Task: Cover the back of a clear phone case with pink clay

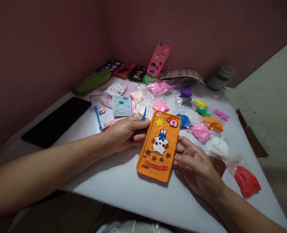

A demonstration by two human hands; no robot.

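Observation:
An orange phone case (167, 158) decorated with a white cat figure, a yellow star, cherries, brown stars and a red banner is tilted just above the table's front part. My left hand (124, 134) is closed around a blue curved tool (144, 115), with its fingertips at the case's left edge. At the case's right edge, my right hand (196, 165) grips it between thumb and fingers. The cat figure appears upside down from my side.
Bagged clay in several colours, such as red (247, 181) and pink (201, 132), covers the right and middle. A black tablet (57, 121) lies left. Behind are a green pouch (92, 82), a pink case (158, 58) against the wall and a jar (221, 77).

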